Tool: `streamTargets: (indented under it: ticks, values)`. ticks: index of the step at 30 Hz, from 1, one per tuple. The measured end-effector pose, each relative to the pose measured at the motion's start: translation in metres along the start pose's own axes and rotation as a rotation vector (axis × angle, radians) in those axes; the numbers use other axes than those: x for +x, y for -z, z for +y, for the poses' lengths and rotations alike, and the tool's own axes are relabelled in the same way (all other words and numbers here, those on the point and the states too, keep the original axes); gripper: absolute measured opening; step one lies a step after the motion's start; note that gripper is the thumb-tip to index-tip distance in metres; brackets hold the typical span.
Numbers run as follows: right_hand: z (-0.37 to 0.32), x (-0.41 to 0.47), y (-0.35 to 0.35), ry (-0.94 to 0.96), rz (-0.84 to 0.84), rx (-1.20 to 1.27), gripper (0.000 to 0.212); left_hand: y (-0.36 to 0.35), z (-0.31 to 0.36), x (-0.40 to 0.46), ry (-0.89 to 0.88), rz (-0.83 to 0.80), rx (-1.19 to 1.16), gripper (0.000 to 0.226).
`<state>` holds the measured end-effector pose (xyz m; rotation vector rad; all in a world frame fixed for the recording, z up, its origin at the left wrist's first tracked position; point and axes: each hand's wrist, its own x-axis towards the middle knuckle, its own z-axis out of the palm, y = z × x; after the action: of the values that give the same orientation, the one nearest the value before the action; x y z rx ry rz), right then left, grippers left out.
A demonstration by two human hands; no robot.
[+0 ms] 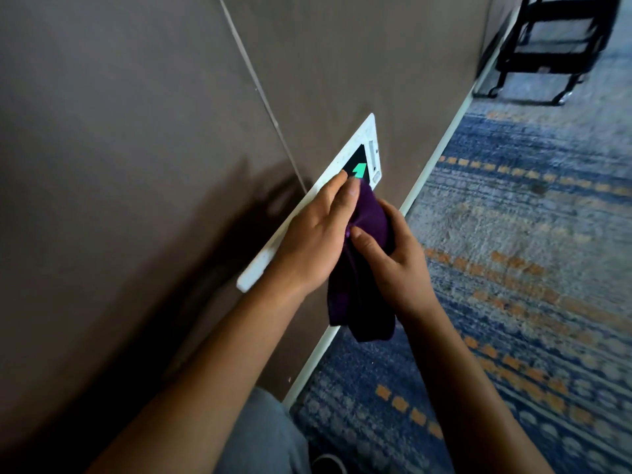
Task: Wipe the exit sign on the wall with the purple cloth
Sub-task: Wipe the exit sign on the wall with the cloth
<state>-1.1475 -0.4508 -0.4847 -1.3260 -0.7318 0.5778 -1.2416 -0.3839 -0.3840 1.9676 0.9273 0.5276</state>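
Low on the brown wall (136,131), just above the pale skirting strip (434,165), sat the exit sign (371,138): white frame, black panel, green mark showing at its far end.

Item, my left hand (314,234): laid flat over the middle of the sign, palm to the frame, fingers together and stretched toward the green mark; its inner edge touched the purple cloth (362,268). Whether it gripped any fold, I could not tell.

Item, purple cloth: bunched between both hands, upper end near the green mark, lower folds hanging loose past the skirting.

Item, my right hand (393,254): fingers curled and closed on the cloth's upper bunch, thumb pressed across the front.

Item, room to move: sign's near end bare beyond my left wrist; far end uncovered. Blue and orange patterned carpet (513,268) lay open to the right. Black wheeled frame (554,49) stood well apart, at the far corner.
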Motion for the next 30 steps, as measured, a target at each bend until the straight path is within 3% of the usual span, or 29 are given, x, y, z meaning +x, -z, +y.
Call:
streamTargets:
  ticks: [3,8,12,22,30]
  values:
    - [0.001,0.020,0.003,0.012,0.020,-0.011,0.057,0.003,0.001,0.024,-0.016,-0.048,0.139,0.057]
    - [0.005,0.041,0.005,-0.029,0.122,0.084,0.058,0.016,0.027,0.061,-0.098,0.057,0.325,0.056]
    - [0.005,0.071,0.019,-0.157,0.110,0.160,0.059,0.032,0.050,0.085,-0.156,-0.086,0.421,0.045]
    - [-0.010,0.125,0.031,-0.200,0.095,0.035,0.046,0.065,0.099,0.107,-0.657,-0.106,1.253,0.050]
    - [-0.009,0.124,0.043,-0.217,0.022,0.017,0.052,0.056,0.094,0.147,-0.555,-0.157,1.687,0.058]
